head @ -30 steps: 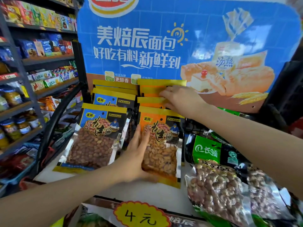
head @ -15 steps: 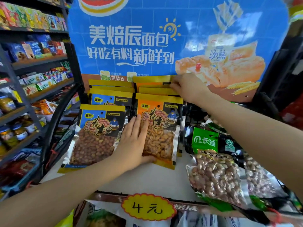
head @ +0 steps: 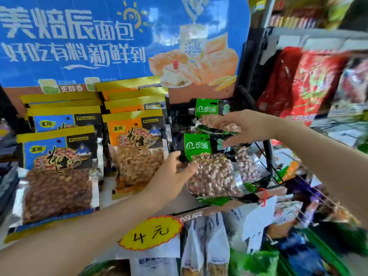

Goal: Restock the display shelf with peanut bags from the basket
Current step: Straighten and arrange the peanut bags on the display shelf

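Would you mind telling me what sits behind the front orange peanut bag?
Behind the front orange peanut bag stand more orange bags; only their yellow top strips show, so their windows and exact count stay covered.

美焙辰面包 and 好吃有料新鲜到 are printed big in white on the blue backboard, with 更醇香 on a small tag lower down. "Peanut" and 王川 are shown on the blue peanut bag and the orange peanut bag. 长领 is read on the green-topped bag. 4元 is handwritten on the yellow price tag
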Action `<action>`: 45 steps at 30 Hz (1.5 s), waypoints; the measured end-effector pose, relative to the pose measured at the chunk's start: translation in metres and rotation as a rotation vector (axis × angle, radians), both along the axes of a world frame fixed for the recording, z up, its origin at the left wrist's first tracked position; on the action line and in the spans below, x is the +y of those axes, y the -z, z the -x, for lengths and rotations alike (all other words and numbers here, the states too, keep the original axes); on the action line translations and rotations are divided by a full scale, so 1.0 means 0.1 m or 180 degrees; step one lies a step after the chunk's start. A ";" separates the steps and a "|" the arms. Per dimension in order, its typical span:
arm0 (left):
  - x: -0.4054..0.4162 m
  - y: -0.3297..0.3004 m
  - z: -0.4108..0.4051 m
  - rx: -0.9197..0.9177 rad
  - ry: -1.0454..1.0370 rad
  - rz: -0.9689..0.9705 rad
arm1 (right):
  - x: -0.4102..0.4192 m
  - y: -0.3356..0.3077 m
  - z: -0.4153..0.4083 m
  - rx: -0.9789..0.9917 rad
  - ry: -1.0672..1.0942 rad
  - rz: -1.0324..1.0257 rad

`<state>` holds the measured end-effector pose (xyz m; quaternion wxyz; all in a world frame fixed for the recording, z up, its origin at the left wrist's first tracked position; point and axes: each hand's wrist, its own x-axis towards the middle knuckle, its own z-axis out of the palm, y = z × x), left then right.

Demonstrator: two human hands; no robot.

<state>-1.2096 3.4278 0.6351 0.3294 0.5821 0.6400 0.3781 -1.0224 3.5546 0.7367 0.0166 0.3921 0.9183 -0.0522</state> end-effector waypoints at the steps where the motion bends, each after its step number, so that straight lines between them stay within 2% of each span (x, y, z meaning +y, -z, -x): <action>1: 0.04 -0.01 -0.05 -0.0269 -0.0127 0.0071 | 0.05 0.05 -0.02 -0.0080 -0.0051 -0.0366; 3: 0.09 -0.03 -0.15 -0.0456 -0.0273 0.0064 | 0.13 0.06 -0.06 0.0140 -0.0045 -0.1147; 4: 0.10 -0.04 -0.20 -0.0391 -0.0303 0.0029 | 0.20 0.05 -0.08 0.0472 -0.0020 -0.1430; 7: 0.13 -0.05 -0.38 -0.0233 -0.0438 -0.0048 | 0.37 -0.06 -0.18 0.1675 -0.0222 -0.1663; 8: 0.15 -0.06 -0.44 -0.0256 -0.0490 -0.0088 | 0.40 -0.10 -0.20 0.1860 -0.0395 -0.1628; 12: 0.22 -0.11 -0.59 -0.0352 -0.0715 -0.0158 | 0.27 -0.10 -0.30 0.1424 -0.1608 -0.1369; 16: 0.23 -0.02 -0.51 -0.0364 -0.0931 0.0024 | 0.03 0.14 -0.42 0.1181 -0.2242 -0.1082; 17: 0.24 0.03 -0.46 -0.0610 -0.0918 0.0125 | 0.00 0.26 -0.42 0.1022 -0.2401 -0.1120; 20: 0.20 0.00 -0.39 -0.2375 -0.1279 0.0237 | -0.06 0.43 -0.38 0.0617 -0.2677 -0.0826; 21: 0.17 -0.03 -0.38 -0.2634 -0.1339 0.0291 | -0.07 0.42 -0.35 0.0546 -0.2686 -0.0680; 22: 0.16 -0.07 -0.39 -0.2626 -0.1343 0.0381 | -0.08 0.40 -0.32 0.0464 -0.2701 -0.0547; 24: 0.12 -0.10 -0.44 -0.2053 -0.1157 0.0629 | -0.11 0.35 -0.26 0.0361 -0.2728 -0.0174; 26: 0.08 -0.14 -0.54 -0.1456 -0.0933 0.0730 | -0.09 0.28 -0.23 0.0717 -0.2648 0.0155; 29: 0.04 -0.08 -0.54 -0.0975 -0.0818 0.0774 | 0.12 0.17 -0.17 0.1539 -0.1903 -0.0309; 30: 0.02 -0.06 -0.52 -0.0824 -0.0809 0.0738 | 0.19 0.13 -0.14 0.1560 -0.1640 -0.0374; 32: -0.01 -0.01 -0.51 -0.0397 -0.0912 0.0634 | 0.23 0.10 -0.06 0.1211 -0.1403 -0.0508; 34: -0.07 -0.01 -0.51 -0.0125 -0.0962 0.0469 | 0.22 0.14 0.05 0.0829 -0.1290 -0.1028; 36: -0.12 -0.04 -0.50 0.0029 -0.0945 0.0334 | 0.18 0.11 0.15 0.0826 -0.1107 -0.1264; 38: -0.14 -0.10 -0.45 0.0246 -0.0879 0.0275 | 0.11 0.00 0.19 0.1155 -0.0910 -0.0798; 42: -0.21 -0.27 -0.22 0.0916 -0.0747 0.0040 | 0.14 -0.07 0.20 0.2225 -0.0215 0.0997; 44: -0.28 -0.32 -0.10 0.1124 -0.0685 -0.0008 | 0.11 0.02 0.27 0.2356 0.0062 0.1567; 45: -0.31 -0.32 -0.04 0.1138 -0.0655 0.0036 | 0.08 0.08 0.32 0.2300 0.0098 0.1577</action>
